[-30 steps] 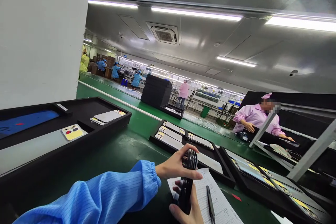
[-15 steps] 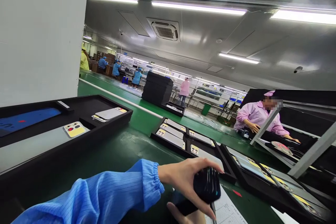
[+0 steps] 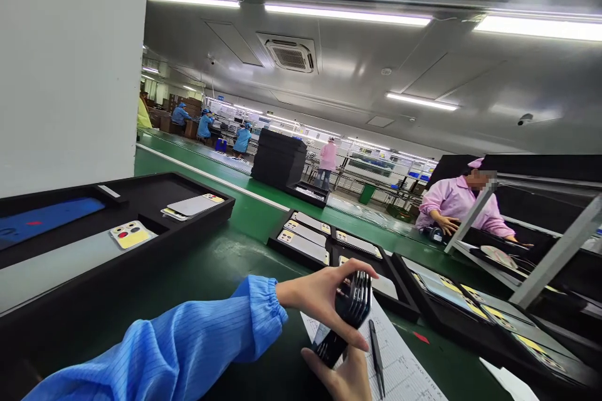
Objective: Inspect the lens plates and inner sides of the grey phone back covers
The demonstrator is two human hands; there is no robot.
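A stack of several dark, glossy, phone-shaped panels (image 3: 358,302) is held between my two hands above the green bench, its layered edges facing away from me. My left hand (image 3: 320,297), in a blue sleeve, grips the upper end with thumb and fingers on opposite sides. Lower down, my right hand (image 3: 347,377) is closed around the bottom end; part of it lies outside the view. Black tweezers (image 3: 377,360) rest on a printed sheet of paper (image 3: 407,366) just right of the stack. Whether the panels are whole phones or only covers, I cannot tell.
Black trays with phone back covers stand at the left (image 3: 188,233), ahead (image 3: 275,243) and at the right (image 3: 437,319). A red scrap (image 3: 421,338) lies on the bench (image 3: 244,250). A co-worker in pink (image 3: 454,200) sits beyond a metal frame (image 3: 559,250).
Both hands have tilted the stack and shifted it slightly left, so its separate layered edges now show. More of the paper and the tweezers is visible. The co-worker's hands have moved slightly.
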